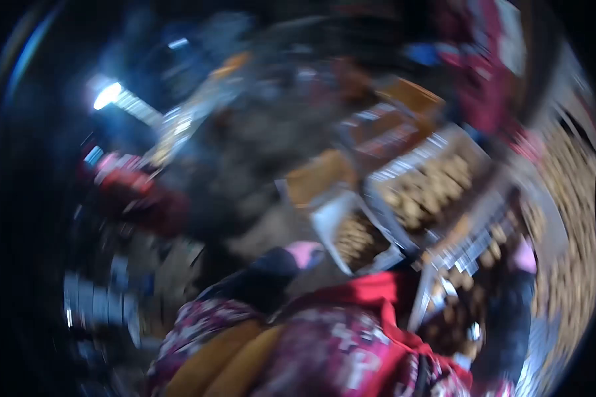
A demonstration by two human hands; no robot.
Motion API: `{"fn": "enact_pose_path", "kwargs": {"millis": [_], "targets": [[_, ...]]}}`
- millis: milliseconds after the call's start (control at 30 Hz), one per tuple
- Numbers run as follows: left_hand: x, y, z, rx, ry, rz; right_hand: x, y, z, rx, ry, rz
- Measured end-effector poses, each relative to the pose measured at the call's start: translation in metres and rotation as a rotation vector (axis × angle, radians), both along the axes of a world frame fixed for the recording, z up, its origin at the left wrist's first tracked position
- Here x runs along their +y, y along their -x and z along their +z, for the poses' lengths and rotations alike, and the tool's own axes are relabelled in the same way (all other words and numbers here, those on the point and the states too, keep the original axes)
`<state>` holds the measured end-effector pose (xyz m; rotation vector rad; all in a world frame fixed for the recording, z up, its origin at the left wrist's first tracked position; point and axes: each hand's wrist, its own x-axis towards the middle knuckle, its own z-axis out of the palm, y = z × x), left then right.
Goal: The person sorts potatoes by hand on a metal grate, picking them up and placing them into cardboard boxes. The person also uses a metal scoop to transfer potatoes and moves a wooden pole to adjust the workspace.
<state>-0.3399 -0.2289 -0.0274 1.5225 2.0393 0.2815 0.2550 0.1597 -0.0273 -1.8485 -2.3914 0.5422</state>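
Motion blur smears the whole view. My left hand (303,253), in a pink covering with a dark sleeve, is beside a small white-edged box (323,221) holding tan rounded pieces (354,239). At the right, my right hand (524,256), also pink with a dark sleeve, is near a wide tray (425,291) with scattered tan pieces and the strip of tan pieces beyond it. The fingers of both hands are too blurred to read, and I cannot make out anything held.
A larger box (384,205) of tan pieces stands behind the small one, with a brown box (384,135) farther back. Many tan pieces cover a long surface (563,278) at right. A person in red (477,79) is at the upper right; another reddish figure (139,192) is left.
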Motion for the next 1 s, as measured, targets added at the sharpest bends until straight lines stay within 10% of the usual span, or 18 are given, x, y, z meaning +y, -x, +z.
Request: {"fn": "enact_pose_path", "kwargs": {"millis": [433,733,900,933,1000], "targets": [[-0.086,-0.011,-0.024,0.073,0.393,-0.135,0.032,-0.047,-0.056,-0.069,-0.024,-0.085],[-0.091,0.0,-0.096,-0.319,-0.121,-0.009,-0.041,-0.026,-0.076,0.137,-0.283,-0.325],[-0.019,-0.056,0.029,-0.044,0.017,-0.212,-0.099,-0.016,-0.016,0.041,-0.472,-0.299],[-0.001,-0.092,0.095,-0.021,0.007,-0.354,-0.099,-0.02,-0.025,0.104,-0.497,-0.315],[0.035,-0.107,0.077,-0.088,0.062,-0.431,-0.121,-0.014,-0.011,0.555,-0.404,-0.413]]}}
